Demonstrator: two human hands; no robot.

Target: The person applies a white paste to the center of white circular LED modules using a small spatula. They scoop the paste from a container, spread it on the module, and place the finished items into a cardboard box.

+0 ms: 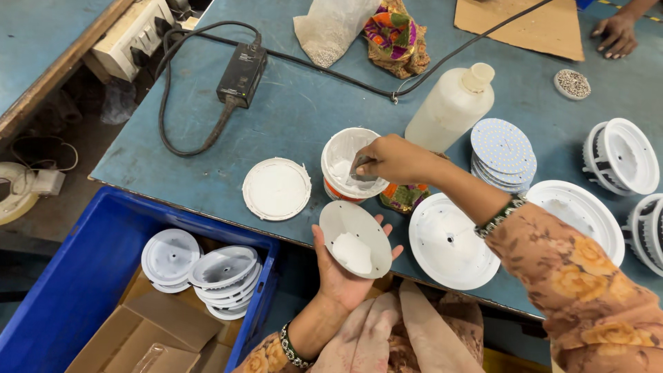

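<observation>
While cupped palm-up below the counter (290, 117) edge, left hand (343, 276) cradling a thin white round disc (356, 238) flat on spread fingers, a dab of white paste (352, 251) sitting on its face. Right hand (390, 159) above and slightly right of disc, fingers pinched together on a small flat scraper (360, 170) dipped into an open white tub (347, 162) of the same paste. Tub directly up from disc, just beyond counter edge, so right hand much nearer the tub, left hand carrying the disc just below it; disc round, no long axis, tilted a little toward the camera. Tub lid (276, 188) lying flat on counter left of tub, rough rim. White plastic bottle (452, 105) tipped on its side behind right hand. Stack of round LED boards (504, 153) right of it, dotted surface. Larger white round housing (449, 242) beside right forearm, smooth, small centre hole. More ribbed white housings (621, 159) at far right. Blue crate (83, 276) lower left holding stacked white discs (224, 273) and cardboard. Black power adapter (242, 72) with cable on counter top left. Another person's hand (615, 34) at top right, resting on cardboard sheet (532, 24).
</observation>
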